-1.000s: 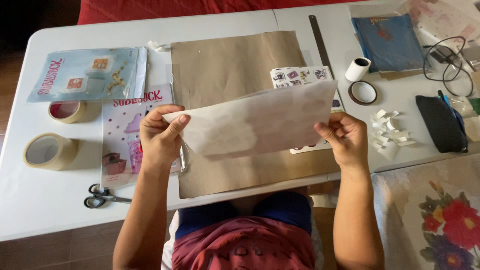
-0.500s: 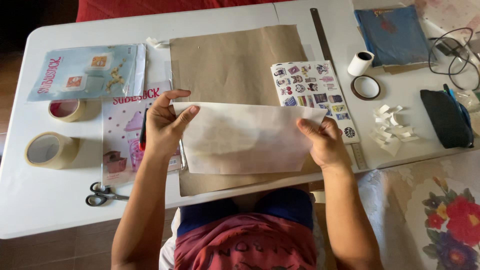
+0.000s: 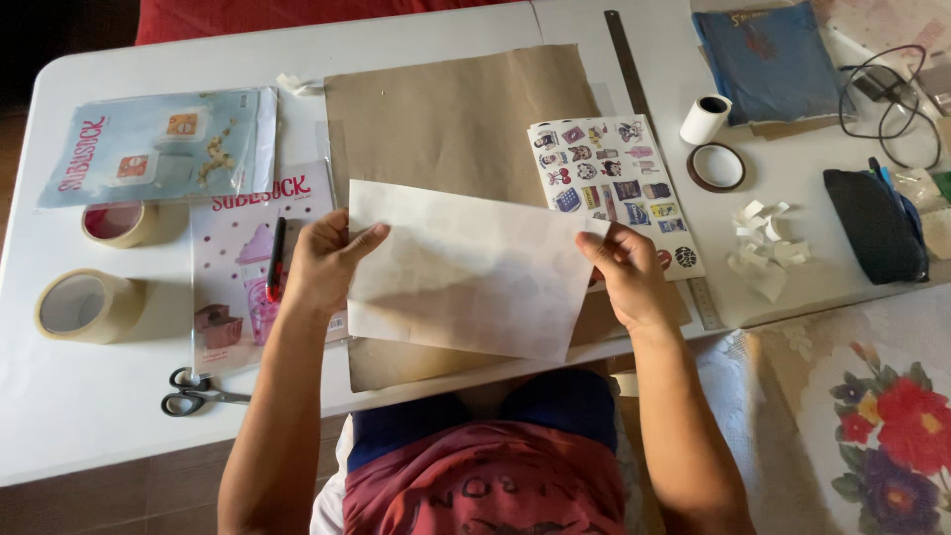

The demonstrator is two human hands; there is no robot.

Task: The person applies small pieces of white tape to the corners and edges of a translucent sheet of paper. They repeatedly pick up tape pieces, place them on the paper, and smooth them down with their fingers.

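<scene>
Left hand [image 3: 322,263]: fingers pinch white sheet's [image 3: 461,267] left edge
Right hand [image 3: 626,272]: fingers grip its right edge; keep it taut, level over brown paper [image 3: 456,119]

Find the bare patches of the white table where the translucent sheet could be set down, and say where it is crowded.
Bare white table shows along the near left edge beside the black scissors and below the beige tape roll. Another strip lies beyond the brown paper sheet. The right side, around the torn white scraps and black pouch, is crowded.
</scene>
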